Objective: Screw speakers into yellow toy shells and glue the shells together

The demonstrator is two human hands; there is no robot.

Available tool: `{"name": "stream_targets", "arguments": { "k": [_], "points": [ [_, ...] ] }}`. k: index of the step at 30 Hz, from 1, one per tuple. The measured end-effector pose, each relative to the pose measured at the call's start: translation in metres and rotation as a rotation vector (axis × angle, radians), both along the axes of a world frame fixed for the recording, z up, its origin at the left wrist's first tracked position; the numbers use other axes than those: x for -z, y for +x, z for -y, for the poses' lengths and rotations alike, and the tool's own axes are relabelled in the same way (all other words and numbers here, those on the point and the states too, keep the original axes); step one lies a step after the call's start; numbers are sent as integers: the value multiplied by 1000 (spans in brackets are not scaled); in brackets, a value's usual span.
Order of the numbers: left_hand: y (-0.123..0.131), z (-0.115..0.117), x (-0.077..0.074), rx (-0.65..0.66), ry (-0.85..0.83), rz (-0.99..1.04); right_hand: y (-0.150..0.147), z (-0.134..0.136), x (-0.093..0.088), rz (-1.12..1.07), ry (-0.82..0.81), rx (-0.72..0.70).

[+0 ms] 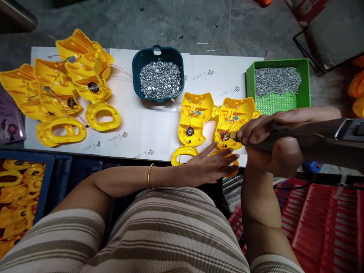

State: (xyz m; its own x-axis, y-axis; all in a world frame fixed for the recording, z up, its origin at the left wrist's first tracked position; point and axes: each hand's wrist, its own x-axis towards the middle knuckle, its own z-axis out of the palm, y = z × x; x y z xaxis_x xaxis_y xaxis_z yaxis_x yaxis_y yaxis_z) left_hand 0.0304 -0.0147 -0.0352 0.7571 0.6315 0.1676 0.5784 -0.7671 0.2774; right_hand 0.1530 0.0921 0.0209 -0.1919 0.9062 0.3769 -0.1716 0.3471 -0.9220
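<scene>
My right hand is wrapped round a dark power screwdriver. Its bit points left and meets the round speaker area inside a yellow plastic housing. My left hand lies with fingers stretched out over the near end of that housing, partly covering its ring-shaped handle end. Just left of it sits a second yellow housing, hollow side up, with a small green circuit board, thin wires and a round black speaker. Whether a screw is on the bit is too small to tell.
A dark teal basket and a green basket hold small metal screws. Several wired yellow housings are heaped at the left of the white-covered table. A blue crate of yellow parts stands lower left, red crates lower right.
</scene>
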Motion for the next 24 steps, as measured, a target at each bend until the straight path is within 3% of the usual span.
{"name": "stream_targets", "arguments": {
  "k": [3,12,19,24],
  "points": [
    [0,1,0,-48,45,3,-7,2,-4,-106,130,90],
    [1,-1,-4,-85,89,45,-15,1,-3,-101,192,137],
    [0,-3,-13,-85,100,34,-18,-1,-2,-164,241,89],
    [0,-5,-18,-60,33,20,-18,4,-7,-155,183,36]
  ]
}}
